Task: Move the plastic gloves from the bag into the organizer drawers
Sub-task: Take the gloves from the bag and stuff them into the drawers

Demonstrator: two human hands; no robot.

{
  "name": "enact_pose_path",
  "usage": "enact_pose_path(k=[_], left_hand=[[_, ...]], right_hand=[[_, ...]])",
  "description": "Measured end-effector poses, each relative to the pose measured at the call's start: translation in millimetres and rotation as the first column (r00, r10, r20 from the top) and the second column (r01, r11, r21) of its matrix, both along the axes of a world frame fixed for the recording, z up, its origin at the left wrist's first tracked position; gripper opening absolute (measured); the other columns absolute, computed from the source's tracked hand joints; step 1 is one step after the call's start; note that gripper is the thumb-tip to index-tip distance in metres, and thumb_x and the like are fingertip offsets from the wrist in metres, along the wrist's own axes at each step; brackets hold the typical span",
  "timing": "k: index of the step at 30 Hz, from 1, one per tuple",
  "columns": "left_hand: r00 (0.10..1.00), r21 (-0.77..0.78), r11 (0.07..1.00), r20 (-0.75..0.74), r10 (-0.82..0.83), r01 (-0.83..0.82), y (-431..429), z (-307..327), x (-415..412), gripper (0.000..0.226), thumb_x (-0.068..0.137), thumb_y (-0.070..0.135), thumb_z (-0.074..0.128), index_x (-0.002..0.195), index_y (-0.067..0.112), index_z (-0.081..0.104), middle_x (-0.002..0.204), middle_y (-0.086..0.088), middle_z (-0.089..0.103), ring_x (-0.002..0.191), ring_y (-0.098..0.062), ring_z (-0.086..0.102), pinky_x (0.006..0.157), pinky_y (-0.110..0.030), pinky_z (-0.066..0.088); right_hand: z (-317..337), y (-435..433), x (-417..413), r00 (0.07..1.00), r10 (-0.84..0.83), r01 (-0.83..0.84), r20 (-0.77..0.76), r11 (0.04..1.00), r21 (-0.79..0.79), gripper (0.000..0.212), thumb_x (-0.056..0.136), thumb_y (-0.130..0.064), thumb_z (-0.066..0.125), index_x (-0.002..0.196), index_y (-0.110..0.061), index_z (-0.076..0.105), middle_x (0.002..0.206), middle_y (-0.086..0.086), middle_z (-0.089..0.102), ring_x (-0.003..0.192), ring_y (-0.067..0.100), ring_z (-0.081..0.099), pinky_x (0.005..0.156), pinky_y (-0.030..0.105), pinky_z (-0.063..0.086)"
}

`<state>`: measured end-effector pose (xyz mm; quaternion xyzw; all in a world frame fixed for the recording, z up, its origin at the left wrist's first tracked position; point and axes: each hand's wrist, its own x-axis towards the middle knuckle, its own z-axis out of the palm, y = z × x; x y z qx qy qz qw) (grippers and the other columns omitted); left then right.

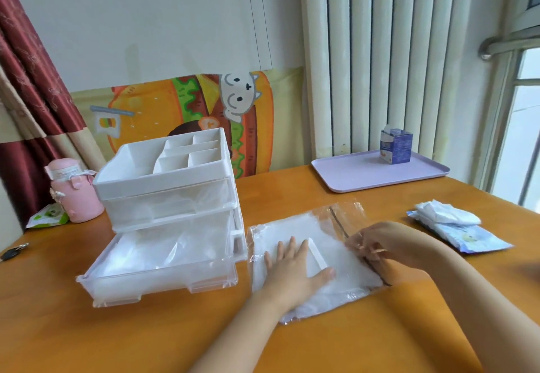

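Your left hand (295,267) lay flat and spread wide, palm down, on the clear plastic bag (314,261) of white plastic gloves (342,276), pinning it to the orange wooden table (146,337). Your right hand (377,244), just to the right of the left one, had its fingers (361,248) drawn narrow in a pinch at the bag's dark zip strip (340,220), which ran along the bag's right side; whether the strip was parted there could not be told. A small white wedge-shaped piece (317,254) showed in the bag between your left thumb and forefinger. The gloves themselves were in the bag beneath and around your left palm. Just left of that hand stood the white organizer (166,185), touching or nearly touching the bag's edge, with its bottom drawer (157,267) pulled out toward you and holding translucent white plastic, the drawer above it (166,206) pushed in, and a divided tray (175,153) on top. Beyond the organizer, farther left, stood a pink bottle (74,191) beside a small green-and-white packet (48,216). To the right of your right hand lay a blue-and-white packet (464,235) with a folded white item (447,211) on it. Well beyond both hands, a lilac tray (365,173) carried a small blue carton (396,146).
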<state>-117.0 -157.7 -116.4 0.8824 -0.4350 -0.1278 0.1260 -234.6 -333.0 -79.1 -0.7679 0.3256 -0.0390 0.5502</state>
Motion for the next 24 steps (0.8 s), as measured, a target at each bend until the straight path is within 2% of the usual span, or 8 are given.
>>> enact_pose_path(k=[3, 6, 8, 11, 14, 17, 20, 24], left_hand=[[0.999, 0.043, 0.999, 0.025, -0.020, 0.019, -2, -7, 2, 0.125, 0.045, 0.091, 0.002, 0.154, 0.030, -0.005, 0.161, 0.000, -0.014, 0.147, -0.025, -0.018, 0.114, -0.052, -0.014], [0.999, 0.060, 0.998, 0.037, -0.032, 0.030, 0, -11, 4, 0.124, 0.043, 0.091, 0.001, 0.153, 0.034, -0.004, 0.161, 0.002, -0.015, 0.146, -0.024, -0.020, 0.114, -0.052, -0.015], [0.999, 0.073, 0.997, 0.036, -0.039, 0.037, 1, -12, 4, 0.121, 0.045, 0.091, 0.001, 0.153, 0.036, -0.004, 0.161, 0.002, -0.016, 0.146, -0.023, -0.021, 0.114, -0.052, -0.015], [0.998, 0.089, 0.995, 0.034, -0.047, 0.044, 0, -13, 6, 0.118, 0.046, 0.090, 0.002, 0.152, 0.039, -0.004, 0.160, 0.003, -0.017, 0.145, -0.023, -0.023, 0.113, -0.051, -0.017], [0.998, 0.087, 0.995, 0.031, -0.046, 0.044, 0, -13, 6, 0.116, 0.048, 0.090, 0.003, 0.152, 0.039, -0.005, 0.160, 0.004, -0.018, 0.145, -0.022, -0.024, 0.113, -0.050, -0.018], [0.999, 0.080, 0.996, 0.015, -0.047, 0.046, 0, -13, 6, 0.114, 0.050, 0.089, 0.004, 0.152, 0.039, -0.005, 0.160, 0.004, -0.018, 0.145, -0.021, -0.024, 0.113, -0.049, -0.019], [0.999, 0.080, 0.996, 0.010, -0.047, 0.046, 1, -13, 7, 0.115, 0.050, 0.090, 0.005, 0.152, 0.039, -0.005, 0.160, 0.004, -0.017, 0.145, -0.021, -0.023, 0.113, -0.049, -0.018], [0.999, 0.060, 0.998, 0.010, -0.036, 0.035, 2, -13, 6, 0.113, 0.053, 0.089, 0.006, 0.153, 0.037, -0.005, 0.160, 0.005, -0.017, 0.146, -0.019, -0.022, 0.113, -0.048, -0.018]], right_hand=[[1, -4, 1, 0.999, -0.001, -0.007, 0.052, 0.990, 0.142, 0.035, 0.091, 0.007, 0.038, 0.103, 0.002, 0.070, 0.100, 0.005, 0.074, 0.099, 0.017, 0.065, 0.089, 0.031, 0.052], [-5, -9, 13, 0.998, 0.023, -0.035, -0.058, 0.975, -0.218, 0.043, 0.086, 0.007, 0.043, 0.093, -0.020, 0.077, 0.103, 0.007, 0.072, 0.092, 0.017, 0.062, 0.089, 0.033, 0.051], [-9, -12, 22, 0.993, 0.062, -0.097, -0.099, 0.912, -0.398, 0.046, 0.089, 0.002, 0.043, 0.101, -0.029, 0.075, 0.107, 0.001, 0.069, 0.098, 0.018, 0.060, 0.087, 0.029, 0.048], [-15, -21, 33, 0.967, 0.225, -0.254, -0.118, 0.845, -0.472, 0.035, 0.096, -0.008, 0.048, 0.114, -0.028, 0.070, 0.117, -0.012, 0.064, 0.112, 0.012, 0.057, 0.094, 0.020, 0.040], [-22, -30, 40, 0.900, 0.381, -0.430, -0.211, 0.703, -0.566, 0.035, 0.098, -0.017, 0.050, 0.131, -0.025, 0.057, 0.129, -0.019, 0.049, 0.122, 0.004, 0.047, 0.100, 0.012, 0.030], [-32, -40, 47, 0.873, 0.413, -0.477, -0.259, 0.614, -0.628, 0.042, 0.099, -0.026, 0.049, 0.141, -0.025, 0.044, 0.136, -0.013, 0.051, 0.122, 0.012, 0.051, 0.109, 0.028, 0.034], [-43, -45, 49, 0.899, 0.418, -0.413, -0.134, 0.703, -0.580, 0.037, 0.094, -0.024, 0.059, 0.130, -0.033, 0.057, 0.124, -0.004, 0.065, 0.110, 0.018, 0.063, 0.099, 0.037, 0.047], [-39, -34, 49, 0.961, 0.263, -0.200, 0.090, 0.880, -0.431, 0.021, 0.086, -0.027, 0.070, 0.105, -0.021, 0.075, 0.106, -0.009, 0.071, 0.095, 0.002, 0.065, 0.083, 0.009, 0.048]])
